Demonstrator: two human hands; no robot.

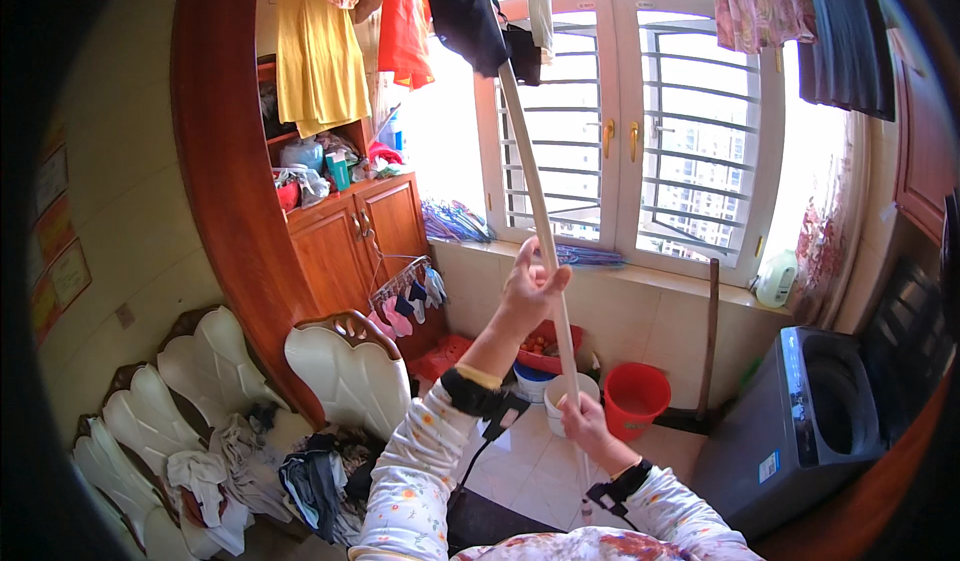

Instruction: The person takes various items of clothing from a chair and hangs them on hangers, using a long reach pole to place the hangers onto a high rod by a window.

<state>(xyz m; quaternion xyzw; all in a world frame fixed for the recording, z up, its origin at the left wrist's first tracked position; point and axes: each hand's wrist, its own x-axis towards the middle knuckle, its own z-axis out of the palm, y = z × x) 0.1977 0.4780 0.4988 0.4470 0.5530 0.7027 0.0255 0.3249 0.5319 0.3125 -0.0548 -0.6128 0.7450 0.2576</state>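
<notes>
A long pale pole [534, 178] runs from the top of the view down past my body, slightly tilted. My left hand [531, 283] is around its middle, thumb and fingers about the shaft. Lower down, my right hand [589, 426] grips the same pole near its bottom part. At the pole's upper part hangs a dark garment [465, 17]; whether it is on the pole or behind it I cannot tell. Other clothes hang overhead: a yellow garment [322, 62], a red garment [405, 28], a patterned garment [761, 2] and a dark pleated garment [846, 43].
A grey washing machine [795, 403] with raised lid stands right. Below the window sill [667, 280] are a red bucket [636, 400], a white bucket [559, 388] and a leaning wooden stick [710, 336]. Left are a wooden cabinet [337, 250] and chairs [349, 370] with heaped clothes [319, 478].
</notes>
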